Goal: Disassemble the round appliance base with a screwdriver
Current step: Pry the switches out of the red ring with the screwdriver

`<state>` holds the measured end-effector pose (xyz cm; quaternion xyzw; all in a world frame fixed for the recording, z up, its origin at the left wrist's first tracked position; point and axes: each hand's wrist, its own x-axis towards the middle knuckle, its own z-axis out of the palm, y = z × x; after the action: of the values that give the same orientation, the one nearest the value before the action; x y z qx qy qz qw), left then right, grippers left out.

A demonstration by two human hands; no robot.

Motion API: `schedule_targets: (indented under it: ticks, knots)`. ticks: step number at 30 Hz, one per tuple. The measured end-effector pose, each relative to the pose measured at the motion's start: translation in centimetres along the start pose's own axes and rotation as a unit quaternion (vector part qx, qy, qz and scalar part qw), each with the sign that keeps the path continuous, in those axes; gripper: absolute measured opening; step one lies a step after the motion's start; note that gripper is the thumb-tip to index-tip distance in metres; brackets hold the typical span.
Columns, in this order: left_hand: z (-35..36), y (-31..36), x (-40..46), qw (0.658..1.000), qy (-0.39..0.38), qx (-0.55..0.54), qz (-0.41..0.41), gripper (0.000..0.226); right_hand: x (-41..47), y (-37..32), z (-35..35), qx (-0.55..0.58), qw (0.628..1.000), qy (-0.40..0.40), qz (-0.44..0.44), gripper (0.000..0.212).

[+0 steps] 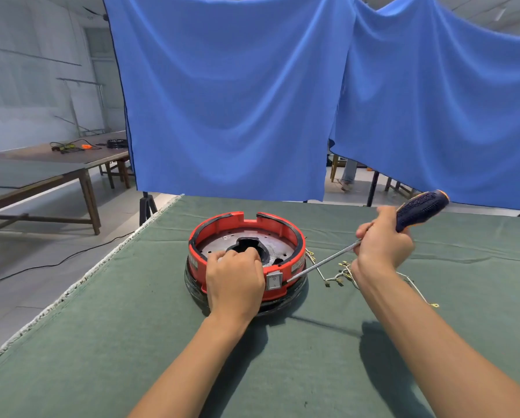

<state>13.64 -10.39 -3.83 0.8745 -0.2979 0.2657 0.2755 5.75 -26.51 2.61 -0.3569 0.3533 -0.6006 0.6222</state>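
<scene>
Beside red base (294, 236), loose wires (340, 274) on cloth (132, 327).

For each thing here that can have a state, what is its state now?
left hand: grips the near rim of the round base
right hand: holds the screwdriver
screwdriver: tip beside the white switch
round base: open on top, upright on the green cloth
wires: loose on the cloth, right of the base
</scene>
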Motion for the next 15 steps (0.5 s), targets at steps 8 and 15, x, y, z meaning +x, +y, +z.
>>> schedule_targets:
  ticks: [8,15]
  knots:
    - [0.3,-0.3,0.1,1.000,-0.009,0.004,0.002,0.039,0.8,1.1,-0.9,0.021,0.997,0.044,0.055,0.015]
    - [0.6,-0.8,0.4,0.999,-0.022,0.034,0.018,0.046,2.5,1.7,1.7,-0.042,0.993,-0.011,0.113,0.018]
